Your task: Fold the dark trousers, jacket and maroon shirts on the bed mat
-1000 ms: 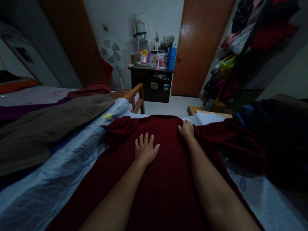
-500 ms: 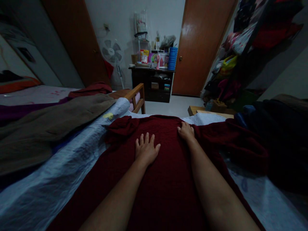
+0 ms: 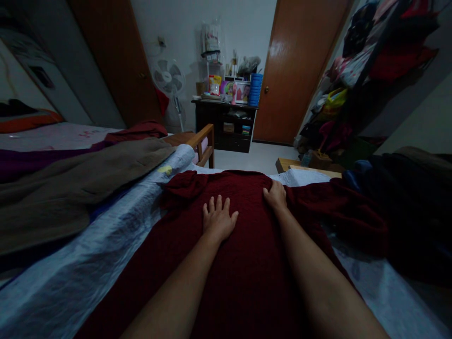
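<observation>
Your left grip [image 3: 219, 220] spreads empty on the top [image 3: 249, 270]; your right grip [image 3: 276, 195] curls, hold unclear. Dark clothes [image 3: 418, 207] crowd the bed's [image 3: 384, 293] right edge.

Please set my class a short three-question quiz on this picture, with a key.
1. True or false: the left hand lies spread on the dark red garment.
2. Choose one: what stands beside the dark cabinet, on its left in the picture?
A) a ladder
B) a fan
C) a bicycle
3. Short answer: which hand is nearer the garment's far edge?

Key: 1. True. 2. B. 3. The right hand.
</observation>
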A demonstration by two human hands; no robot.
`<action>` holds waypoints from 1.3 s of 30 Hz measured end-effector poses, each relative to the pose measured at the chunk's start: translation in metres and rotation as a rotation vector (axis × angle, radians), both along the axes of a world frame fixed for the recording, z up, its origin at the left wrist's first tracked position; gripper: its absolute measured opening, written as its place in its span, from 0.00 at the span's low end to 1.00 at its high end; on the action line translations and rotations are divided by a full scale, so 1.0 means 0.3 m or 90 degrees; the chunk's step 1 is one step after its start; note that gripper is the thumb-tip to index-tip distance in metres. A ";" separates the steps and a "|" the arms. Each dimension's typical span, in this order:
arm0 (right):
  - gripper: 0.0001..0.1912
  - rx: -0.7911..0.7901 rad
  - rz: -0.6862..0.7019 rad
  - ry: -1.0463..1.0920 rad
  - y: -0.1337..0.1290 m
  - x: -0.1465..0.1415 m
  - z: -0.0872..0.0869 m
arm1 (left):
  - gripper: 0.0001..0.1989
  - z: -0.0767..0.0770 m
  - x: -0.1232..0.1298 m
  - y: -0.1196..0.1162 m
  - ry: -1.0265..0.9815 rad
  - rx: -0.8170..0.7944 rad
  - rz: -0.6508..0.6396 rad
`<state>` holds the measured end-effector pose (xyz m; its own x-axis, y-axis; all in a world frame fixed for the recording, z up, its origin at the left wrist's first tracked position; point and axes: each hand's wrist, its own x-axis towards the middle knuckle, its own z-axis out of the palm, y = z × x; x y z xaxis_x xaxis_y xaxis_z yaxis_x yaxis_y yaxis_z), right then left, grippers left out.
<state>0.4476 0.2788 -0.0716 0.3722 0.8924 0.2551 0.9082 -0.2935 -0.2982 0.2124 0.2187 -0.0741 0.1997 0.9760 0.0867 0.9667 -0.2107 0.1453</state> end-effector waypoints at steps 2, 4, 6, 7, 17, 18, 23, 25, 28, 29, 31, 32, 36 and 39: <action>0.23 0.060 0.010 0.004 -0.011 0.001 0.011 | 0.34 0.000 0.001 -0.001 0.000 0.003 0.003; 0.21 0.083 0.029 0.012 -0.029 -0.011 0.023 | 0.34 -0.001 0.002 0.000 -0.001 0.005 0.006; 0.22 0.070 0.044 0.033 -0.057 -0.042 0.034 | 0.34 -0.004 0.002 0.001 -0.005 0.005 0.005; 0.23 0.057 0.051 0.046 -0.075 -0.065 0.038 | 0.34 -0.005 0.002 0.002 -0.007 0.003 0.004; 0.28 -0.114 0.124 0.011 -0.276 -0.292 0.011 | 0.33 0.000 0.000 -0.003 -0.014 0.012 0.002; 0.28 -0.125 0.124 0.000 -0.282 -0.297 0.010 | 0.33 -0.001 0.000 -0.003 -0.012 0.015 0.001; 0.28 -0.143 0.126 -0.025 -0.285 -0.304 0.013 | 0.32 -0.006 0.000 0.001 -0.002 0.013 -0.003; 0.28 -0.142 0.128 -0.026 -0.285 -0.306 0.014 | 0.32 -0.006 0.001 0.002 0.002 0.015 -0.002; 0.28 -0.147 0.131 -0.017 -0.286 -0.310 0.017 | 0.32 -0.002 0.001 0.003 0.008 0.010 0.004; 0.29 -0.151 0.131 -0.011 -0.287 -0.311 0.019 | 0.32 0.001 0.000 0.004 0.009 0.006 0.005; 0.31 -0.158 0.129 0.001 -0.288 -0.313 0.022 | 0.31 0.005 -0.001 0.006 0.010 0.002 0.005; 0.32 -0.160 0.128 0.005 -0.288 -0.313 0.024 | 0.30 0.006 -0.001 0.007 0.010 0.003 0.005; 0.32 -0.155 0.124 0.008 -0.286 -0.315 0.026 | 0.31 0.000 -0.001 0.013 0.004 0.019 0.002; 0.32 -0.155 0.121 0.005 -0.284 -0.316 0.022 | 0.32 -0.005 0.001 0.023 0.006 0.011 -0.005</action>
